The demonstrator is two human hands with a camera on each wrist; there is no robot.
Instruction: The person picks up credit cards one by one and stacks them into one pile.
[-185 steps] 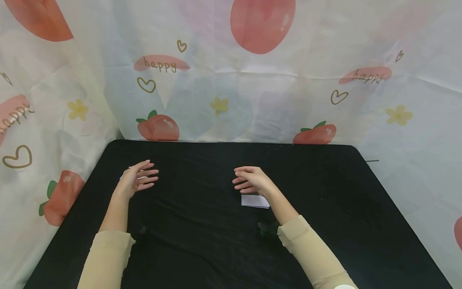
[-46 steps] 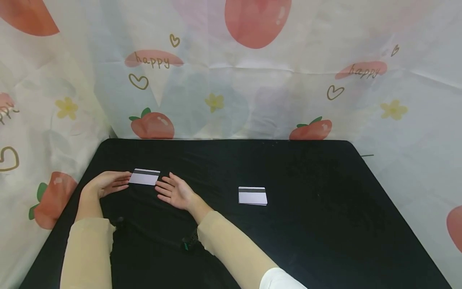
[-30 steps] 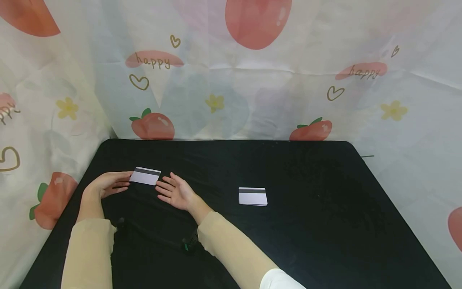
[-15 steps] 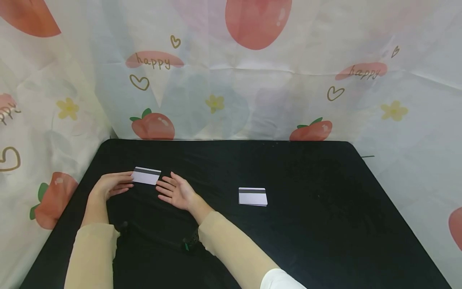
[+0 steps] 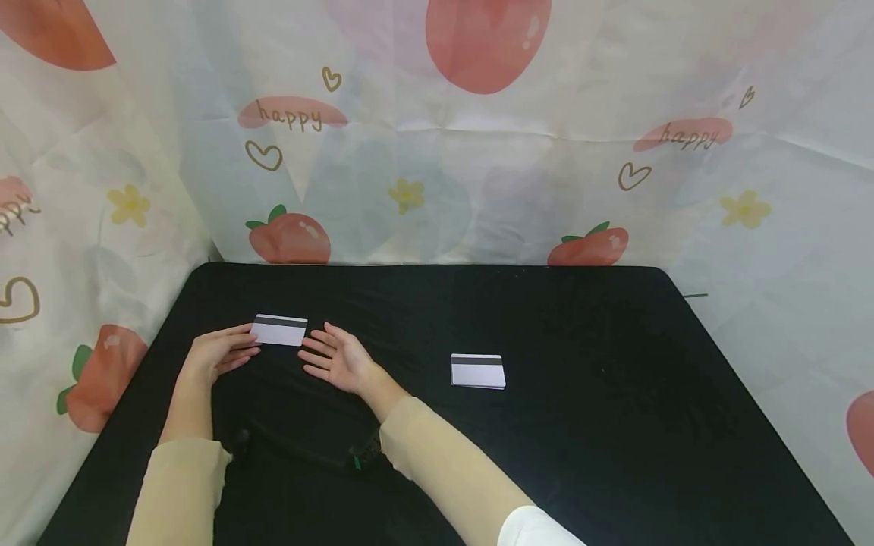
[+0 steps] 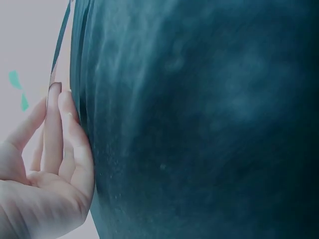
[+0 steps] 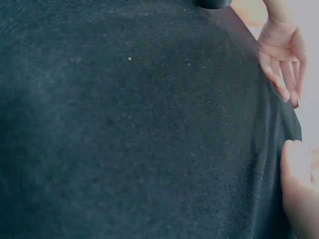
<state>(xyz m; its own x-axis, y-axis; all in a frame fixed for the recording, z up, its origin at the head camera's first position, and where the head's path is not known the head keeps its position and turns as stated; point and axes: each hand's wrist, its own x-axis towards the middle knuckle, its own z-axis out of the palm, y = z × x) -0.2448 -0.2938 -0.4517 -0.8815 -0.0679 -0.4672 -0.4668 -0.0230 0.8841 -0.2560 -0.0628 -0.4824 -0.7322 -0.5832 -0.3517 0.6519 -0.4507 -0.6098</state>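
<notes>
At the left of the table in the head view, my left hand [image 5: 218,353] pinches the left end of a white card with a dark stripe [image 5: 278,331], striped face up. The left wrist view shows that card [image 6: 60,40] nearly edge-on above the fingertips of my left hand [image 6: 55,154]. My right hand [image 5: 341,359], palm turned up and fingers spread, is just off the card's right edge. In the right wrist view both hands appear at the right side, the left hand [image 7: 283,47] above the right hand [image 7: 300,186].
Several similar striped cards seem stacked in a small pile [image 5: 478,371] right of centre on the black-covered table [image 5: 614,425]. A printed fabric backdrop [image 5: 492,174] stands behind the table and along its left side. Dark camera gear [image 5: 365,453] sits by the right wrist.
My right hand has left its place over the card pile and moved left beside the striped card. Over the last second, my left hand has shifted slightly right with the card, which lies more level.
</notes>
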